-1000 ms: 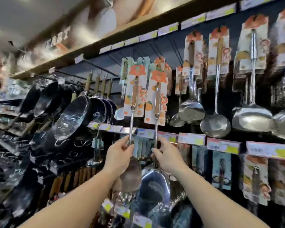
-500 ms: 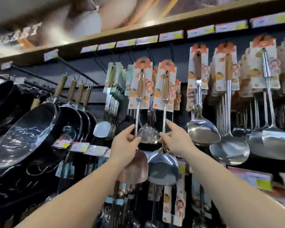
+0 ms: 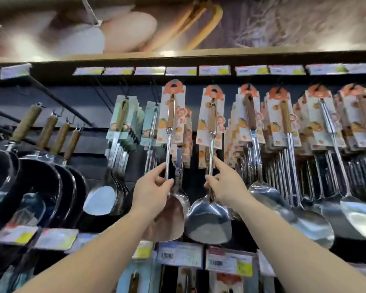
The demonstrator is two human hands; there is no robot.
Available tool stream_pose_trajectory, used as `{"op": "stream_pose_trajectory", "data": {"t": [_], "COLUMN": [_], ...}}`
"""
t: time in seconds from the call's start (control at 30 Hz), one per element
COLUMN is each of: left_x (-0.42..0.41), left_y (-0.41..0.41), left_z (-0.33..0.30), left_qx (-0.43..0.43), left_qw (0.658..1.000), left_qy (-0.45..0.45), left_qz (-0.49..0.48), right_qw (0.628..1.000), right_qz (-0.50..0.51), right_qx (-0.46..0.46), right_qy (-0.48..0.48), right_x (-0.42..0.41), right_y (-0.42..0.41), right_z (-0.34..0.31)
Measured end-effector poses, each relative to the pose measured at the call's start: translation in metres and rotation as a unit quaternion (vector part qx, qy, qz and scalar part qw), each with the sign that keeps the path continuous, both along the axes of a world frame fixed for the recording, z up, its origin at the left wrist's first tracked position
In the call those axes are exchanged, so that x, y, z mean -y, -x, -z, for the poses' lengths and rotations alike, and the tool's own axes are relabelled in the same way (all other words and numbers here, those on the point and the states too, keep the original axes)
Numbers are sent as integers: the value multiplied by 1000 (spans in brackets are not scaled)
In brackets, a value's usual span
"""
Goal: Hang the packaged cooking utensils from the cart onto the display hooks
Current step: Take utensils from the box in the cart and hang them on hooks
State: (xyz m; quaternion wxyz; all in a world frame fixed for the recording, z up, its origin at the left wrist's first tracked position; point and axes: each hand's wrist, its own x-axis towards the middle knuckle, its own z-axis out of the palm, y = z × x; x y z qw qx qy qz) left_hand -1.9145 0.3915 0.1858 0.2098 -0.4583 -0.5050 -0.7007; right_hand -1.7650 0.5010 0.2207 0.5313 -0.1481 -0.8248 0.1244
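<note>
At twelve o'clock, black display hooks [image 3: 154, 93] are waiting. Both steel turners are rising together: left hand [image 3: 151, 194] is pinching the left turner [image 3: 171, 208], right hand [image 3: 225, 187] the right turner [image 3: 208, 218]. Steadying each card hole before threading should be helping.

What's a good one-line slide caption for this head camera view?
Left hand and right hand each raise a carded wooden-handled steel spatula toward the display hooks.
</note>
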Motion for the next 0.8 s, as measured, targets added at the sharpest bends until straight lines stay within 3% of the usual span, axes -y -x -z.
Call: {"op": "stream_pose_trajectory", "data": {"t": [0.8], "left_x": [-18], "left_y": [25], "left_z": [-6], "left_qx": [-12], "left_qw": [999], "left_qy": [-16], "left_qz": [49], "right_qw": [988], "right_qz": [151], "right_qx": [6], "right_qy": [-42], "right_x": [-32], "right_y": [34], "right_z": [-53]}}
